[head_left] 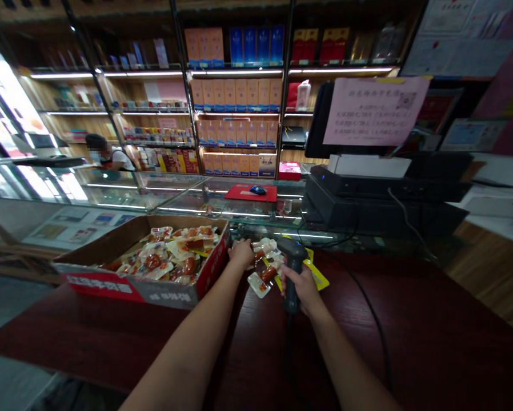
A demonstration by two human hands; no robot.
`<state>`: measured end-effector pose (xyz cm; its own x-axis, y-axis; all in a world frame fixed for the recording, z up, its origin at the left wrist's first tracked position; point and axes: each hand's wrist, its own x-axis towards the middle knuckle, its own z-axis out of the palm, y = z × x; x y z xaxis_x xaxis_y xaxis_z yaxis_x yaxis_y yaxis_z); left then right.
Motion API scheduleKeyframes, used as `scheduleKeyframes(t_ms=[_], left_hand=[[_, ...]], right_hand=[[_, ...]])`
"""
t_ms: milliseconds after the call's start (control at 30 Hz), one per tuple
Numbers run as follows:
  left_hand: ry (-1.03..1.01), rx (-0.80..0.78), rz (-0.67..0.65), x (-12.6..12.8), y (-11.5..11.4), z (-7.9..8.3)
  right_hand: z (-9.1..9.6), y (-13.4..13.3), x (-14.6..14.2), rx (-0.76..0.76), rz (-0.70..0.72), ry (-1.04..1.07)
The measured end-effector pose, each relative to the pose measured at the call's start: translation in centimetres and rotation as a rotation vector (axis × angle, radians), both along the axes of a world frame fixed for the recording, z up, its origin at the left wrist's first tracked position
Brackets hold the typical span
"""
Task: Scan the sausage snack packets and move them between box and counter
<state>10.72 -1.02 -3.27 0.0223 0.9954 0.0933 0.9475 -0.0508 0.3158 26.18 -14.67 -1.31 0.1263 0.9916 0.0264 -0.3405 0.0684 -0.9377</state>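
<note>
Shop interior: shelves [235, 85] of boxed goods behind a glass display case [111, 188]; one person [106, 157] stands at far left, apart from the work. On the case lie 1 red mat [250, 193] and 1 blue mouse [257, 190]. A dark red counter [111, 337] runs across the foreground, with 1 till [368, 194] at right, a pink sign [376, 111] above it.

On the counter sits 1 open cardboard box [106, 282], filled with packets [166, 257] too overlapped to count. Loose packets [259, 284] lie just right of it, at least 4, count uncertain, over yellow packaging [316, 274].

Left hand [241, 253]: at the box's right rim, fingers together, lying flat, apparently gripping nothing.

Right hand [301, 288]: closed around the grip of 1 scanner [294, 268], held upright just beside the loose packets. Its cable [372, 325] trails across the counter. The pile lies between box and till, apparently so both hands reach it.
</note>
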Motion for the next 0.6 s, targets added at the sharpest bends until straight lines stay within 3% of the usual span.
scheduleKeyframes(t_ms=[200, 333, 500, 600], left_hand=[[0.065, -0.035, -0.036, -0.9, -1.6, 0.5], [0.030, 0.069, 0.025, -1.4, -2.5, 0.3], [-0.210, 0.178, 0.184, -1.8, -3.5, 0.7], [-0.371, 0.271, 0.215, -2.1, -3.8, 1.0]], right_hand=[[0.0, -0.2, -0.3, -0.006, 0.017, -0.018], [0.1, -0.3, -0.3, 0.005, 0.017, -0.024], [0.0, -0.3, -0.2, 0.009, 0.015, -0.051], [0.1, -0.3, -0.2, 0.006, 0.012, -0.065]])
